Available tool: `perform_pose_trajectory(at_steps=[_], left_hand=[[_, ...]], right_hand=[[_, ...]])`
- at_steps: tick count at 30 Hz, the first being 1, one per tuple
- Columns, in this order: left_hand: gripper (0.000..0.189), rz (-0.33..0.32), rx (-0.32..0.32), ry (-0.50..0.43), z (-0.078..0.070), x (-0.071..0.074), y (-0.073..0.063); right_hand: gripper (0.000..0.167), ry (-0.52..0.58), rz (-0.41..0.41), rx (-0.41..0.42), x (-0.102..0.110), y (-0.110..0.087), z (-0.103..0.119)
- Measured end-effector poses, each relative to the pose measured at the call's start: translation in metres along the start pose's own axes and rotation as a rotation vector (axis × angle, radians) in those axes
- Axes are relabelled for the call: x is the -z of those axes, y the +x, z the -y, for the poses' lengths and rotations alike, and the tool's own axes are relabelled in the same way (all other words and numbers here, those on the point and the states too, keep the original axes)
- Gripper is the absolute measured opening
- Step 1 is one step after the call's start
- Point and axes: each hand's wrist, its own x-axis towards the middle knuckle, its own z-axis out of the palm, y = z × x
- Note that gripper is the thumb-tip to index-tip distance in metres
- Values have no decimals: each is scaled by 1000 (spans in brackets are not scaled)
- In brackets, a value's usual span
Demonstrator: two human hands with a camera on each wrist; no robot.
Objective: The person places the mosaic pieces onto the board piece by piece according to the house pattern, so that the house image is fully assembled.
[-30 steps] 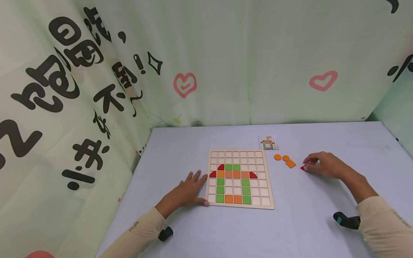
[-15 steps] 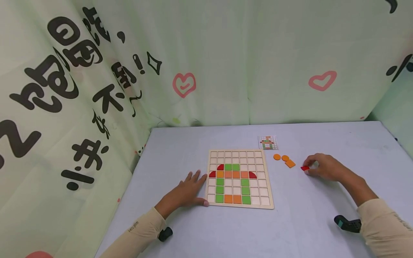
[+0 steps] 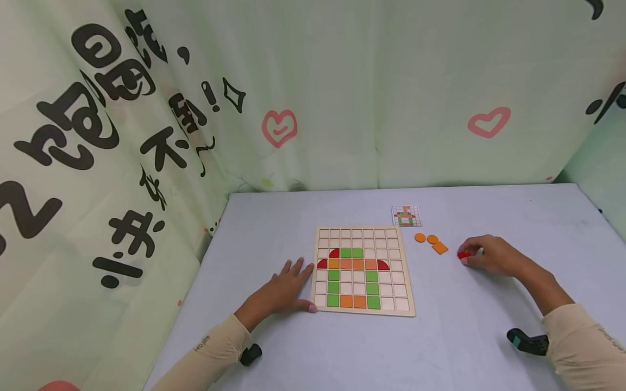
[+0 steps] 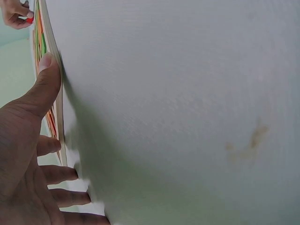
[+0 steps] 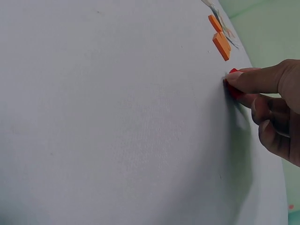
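Observation:
In the head view my left hand (image 3: 286, 289) lies with spread, straight fingers along the left edge of a wooden grid board (image 3: 388, 293). Its thumb touches the board's rim in the left wrist view. Green, orange and dark red tiles fill some of the board's squares. Right of the board, my right hand (image 3: 491, 254) pinches a small red tile (image 5: 234, 89) between thumb and fingers, close over the table. The hand covers part of that tile. Two orange discs (image 3: 420, 238) and an orange square tile (image 3: 440, 247) lie between this hand and the board.
A small pattern card (image 3: 407, 216) lies behind the board's top right corner. The table (image 3: 274, 217) has a white cloth, and a pale green curtain (image 3: 332, 65) hangs behind it. Each wrist carries a black device (image 3: 527, 342).
The red tile has turned in my right fingers and shifted slightly, now sitting deeper in the pinch. My left hand and the board have stayed in place.

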Motion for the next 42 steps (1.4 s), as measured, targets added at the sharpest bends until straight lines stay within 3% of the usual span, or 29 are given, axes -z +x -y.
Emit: perform_pose_trajectory(at_steps=[8,25,31,42], left_hand=[[104,-4,-2,-5,0,0,0],[105,-1,-6,3,2,-1,1],[105,1,6,1,1,-2,2],[105,-4,10,-1,2,-4,3]], right_hand=[[32,59,63,30,1,-2,7],[21,138,74,32,-9,1,22],[24,158,76,38,-11,2,24],[38,325,152,22,-16,5,33]])
